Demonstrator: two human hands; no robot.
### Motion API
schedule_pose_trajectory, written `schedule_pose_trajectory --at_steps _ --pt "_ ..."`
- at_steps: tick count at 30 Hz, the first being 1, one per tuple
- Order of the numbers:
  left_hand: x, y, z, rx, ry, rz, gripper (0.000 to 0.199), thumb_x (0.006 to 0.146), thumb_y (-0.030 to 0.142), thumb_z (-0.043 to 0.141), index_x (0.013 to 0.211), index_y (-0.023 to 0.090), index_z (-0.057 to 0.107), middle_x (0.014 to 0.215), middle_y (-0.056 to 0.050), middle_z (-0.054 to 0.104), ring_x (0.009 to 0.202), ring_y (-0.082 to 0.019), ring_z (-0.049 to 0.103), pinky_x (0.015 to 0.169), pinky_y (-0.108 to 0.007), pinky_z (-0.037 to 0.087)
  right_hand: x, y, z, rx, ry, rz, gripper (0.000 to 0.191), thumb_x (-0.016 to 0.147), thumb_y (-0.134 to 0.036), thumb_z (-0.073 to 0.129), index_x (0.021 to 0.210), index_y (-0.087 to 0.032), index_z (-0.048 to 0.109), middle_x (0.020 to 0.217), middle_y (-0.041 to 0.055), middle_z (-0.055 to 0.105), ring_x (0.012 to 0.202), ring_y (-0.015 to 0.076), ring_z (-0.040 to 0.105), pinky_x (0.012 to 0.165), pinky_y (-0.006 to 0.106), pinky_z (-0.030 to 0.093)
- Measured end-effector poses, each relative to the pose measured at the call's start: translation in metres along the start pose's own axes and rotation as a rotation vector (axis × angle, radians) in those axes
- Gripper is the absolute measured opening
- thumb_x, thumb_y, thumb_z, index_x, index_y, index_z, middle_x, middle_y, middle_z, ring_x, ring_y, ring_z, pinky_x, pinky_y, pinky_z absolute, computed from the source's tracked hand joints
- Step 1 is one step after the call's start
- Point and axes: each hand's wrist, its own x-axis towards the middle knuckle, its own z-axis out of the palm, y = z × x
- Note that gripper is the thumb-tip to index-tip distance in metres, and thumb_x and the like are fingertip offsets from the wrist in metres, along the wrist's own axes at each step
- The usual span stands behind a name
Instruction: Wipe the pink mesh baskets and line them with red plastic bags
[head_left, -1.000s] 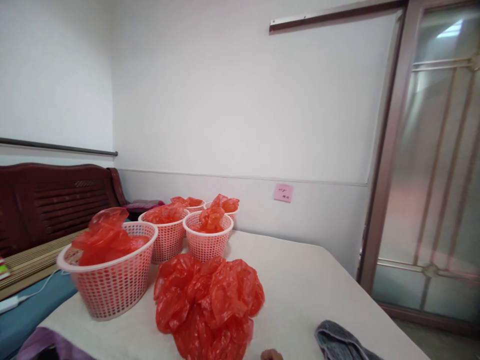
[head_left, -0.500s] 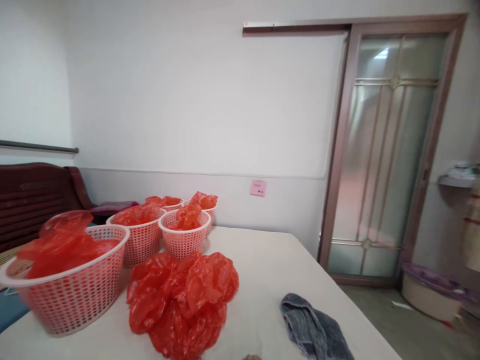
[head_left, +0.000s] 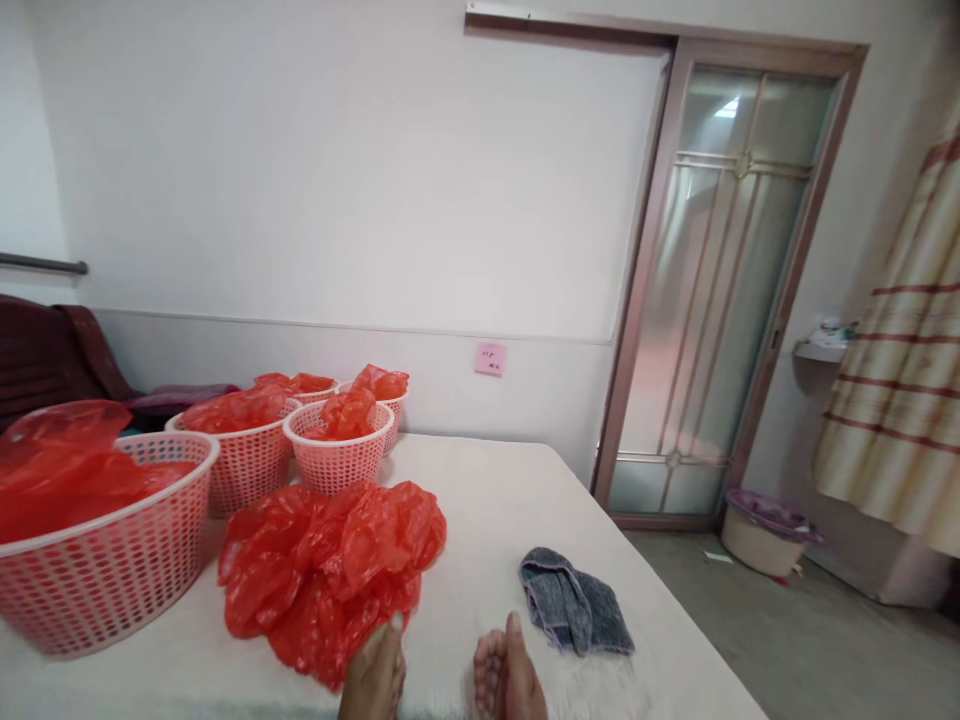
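My left hand (head_left: pixel 375 670) is low in the view, at the near edge of a heap of red plastic bags (head_left: pixel 330 575). It is open and holds nothing, thumb upward. A short gap to the right, my right hand (head_left: pixel 508 672) faces it palm inward, thumb up and fingers loosely bent. That hand is open too, with nothing in it. A crumpled grey cloth (head_left: pixel 577 605) lies just beyond and right of my right hand. Whether my left hand touches the bags I cannot tell.
Pink plastic baskets stuffed with red bags stand on the white table (head_left: pixel 487 500): a large basket (head_left: pixel 142 570) at left, a smaller basket (head_left: pixel 341 460) and others behind. A pink note (head_left: pixel 490 359) is on the wall. A tub (head_left: pixel 765 540) stands by the sliding door (head_left: pixel 705 300).
Both hands have come into view at the bottom; earlier only a fingertip showed there. The view has turned right, bringing in more of the curtain. Baskets, bags and cloth appear undisturbed.
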Motion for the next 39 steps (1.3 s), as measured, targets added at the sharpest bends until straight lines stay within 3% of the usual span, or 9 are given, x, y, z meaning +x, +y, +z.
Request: schedule_pose_trajectory --at_steps 2,6,8,11,23,33,36,39 --pt "-0.008 0.043 0.001 -0.198 -0.064 -0.065 0.067 0.063 0.091 0.032 0.055 0.024 0.031 0.04 0.009 0.027 0.037 -0.006 0.019 0.04 -0.023 0.013 -0.013 -0.05 0.008 0.03 -0.064 -0.133 0.075 0.065 -0.09 0.041 0.056 -0.017 0.057 0.046 -0.002 0.047 0.041 0.0083 0.04 0.042 0.021 0.029" --pt "-0.024 0.13 -0.004 -0.384 -0.267 0.029 0.07 0.069 0.089 0.023 0.054 0.022 0.035 0.04 0.009 0.028 0.037 -0.004 0.015 0.039 -0.02 0.008 -0.04 -0.146 0.028 -0.015 -0.197 -0.341 0.076 0.075 -0.086 0.033 0.058 -0.016 0.057 0.048 -0.0019 0.044 0.044 0.008 0.039 0.045 0.022 0.029" --pt "-0.03 0.158 -0.009 -0.38 -0.298 0.076 0.071 0.071 0.088 0.021 0.054 0.021 0.035 0.04 0.008 0.028 0.037 -0.004 0.014 0.039 -0.02 0.007 -0.051 -0.178 0.035 -0.051 -0.235 -0.411 0.077 0.075 -0.086 0.029 0.057 -0.016 0.056 0.05 -0.0013 0.044 0.046 0.0087 0.039 0.046 0.023 0.03" --pt "-0.037 0.178 -0.015 -0.318 -0.303 0.141 0.072 0.071 0.088 0.019 0.054 0.021 0.035 0.04 0.008 0.027 0.038 -0.004 0.015 0.04 -0.02 0.006 -0.062 -0.203 0.041 -0.08 -0.242 -0.451 0.078 0.074 -0.088 0.027 0.056 -0.018 0.055 0.051 -0.0011 0.043 0.046 0.0098 0.038 0.047 0.025 0.03" --pt "-0.051 0.183 -0.005 -0.201 -0.262 0.17 0.073 0.067 0.091 0.017 0.052 0.022 0.034 0.038 0.008 0.026 0.036 -0.004 0.014 0.041 -0.023 0.006 -0.074 -0.199 0.046 -0.152 -0.21 -0.44 0.078 0.073 -0.089 0.025 0.054 -0.019 0.054 0.048 -0.0013 0.041 0.046 0.01 0.036 0.049 0.026 0.028" --pt "-0.053 0.187 -0.002 -0.168 -0.205 0.208 0.071 0.071 0.088 0.019 0.05 0.022 0.034 0.039 0.007 0.027 0.038 -0.005 0.016 0.042 -0.023 0.008 -0.08 -0.207 0.046 -0.126 -0.215 -0.462 0.078 0.074 -0.088 0.025 0.054 -0.019 0.054 0.05 -0.0011 0.04 0.047 0.0104 0.035 0.048 0.026 0.028" --pt "-0.044 0.179 -0.001 -0.139 -0.204 0.198 0.071 0.071 0.088 0.016 0.05 0.022 0.033 0.038 0.007 0.026 0.037 -0.005 0.015 0.042 -0.024 0.009 -0.076 -0.205 0.044 -0.139 -0.214 -0.454 0.078 0.074 -0.087 0.025 0.054 -0.019 0.055 0.05 -0.0006 0.041 0.047 0.0105 0.036 0.048 0.026 0.028" --pt "-0.031 0.151 -0.002 0.019 -0.143 0.253 0.069 0.079 0.081 0.01 0.051 0.022 0.033 0.039 0.006 0.027 0.037 -0.007 0.023 0.041 -0.024 0.018 -0.059 -0.185 0.036 -0.197 -0.211 -0.423 0.078 0.076 -0.086 0.022 0.054 -0.018 0.055 0.048 -0.0007 0.041 0.046 0.0104 0.037 0.048 0.026 0.028"
